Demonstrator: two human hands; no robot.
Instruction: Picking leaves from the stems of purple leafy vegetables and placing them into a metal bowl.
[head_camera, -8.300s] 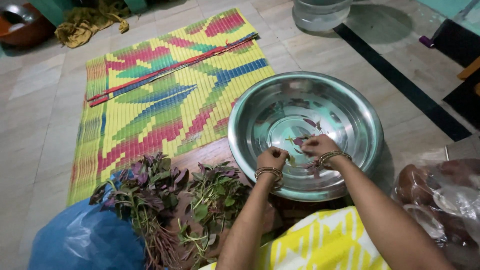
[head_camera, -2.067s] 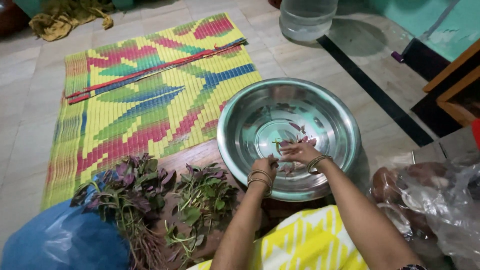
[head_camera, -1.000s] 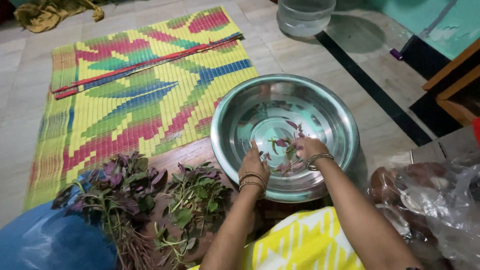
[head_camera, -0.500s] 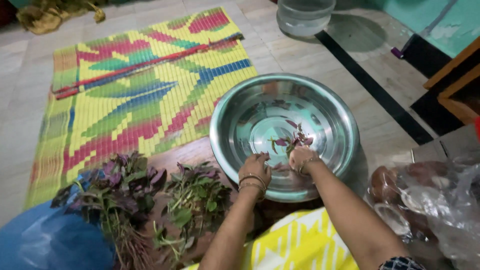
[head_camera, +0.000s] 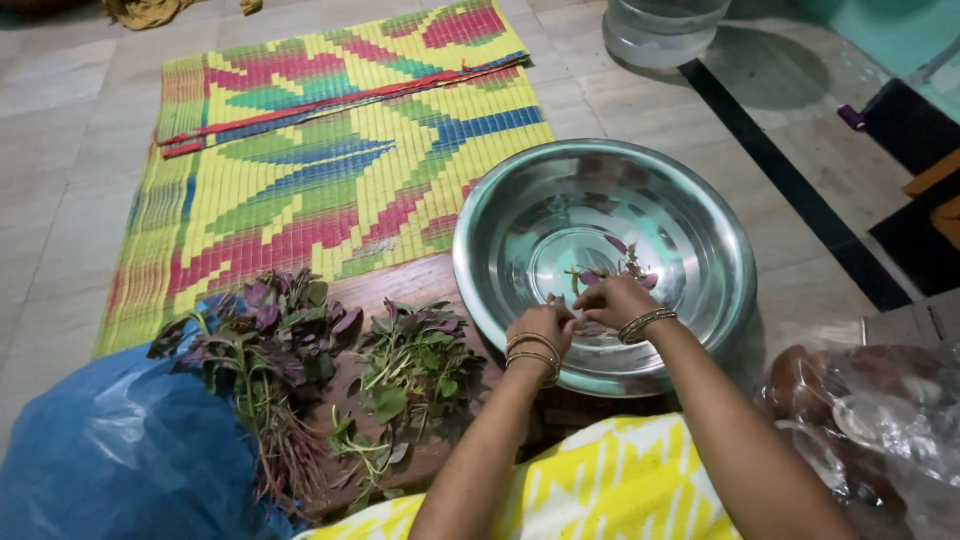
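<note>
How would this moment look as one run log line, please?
left hand: pinching leafy sprig | right hand: pinching same sprig | place: over steel basin | plucked leaves in basin | red amaranth bunches left, on board

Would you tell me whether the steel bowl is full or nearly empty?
Nearly empty: the steel bowl holds only a few purple-green leaves near both hands; its shiny bottom shows.

The scene is dimly and evenly lit, with a cool cast; light seems to come from above, to judge by the pale patches of glare on the steel bowl (head_camera: 604, 262); a soft shadow lies on the floor right of the clear jar (head_camera: 665, 28); the blue bag (head_camera: 120, 450) shows a faint sheen; the tile lines bow slightly toward the edges; the clear bag (head_camera: 880, 420) at lower right looks soft and hazy.
</note>
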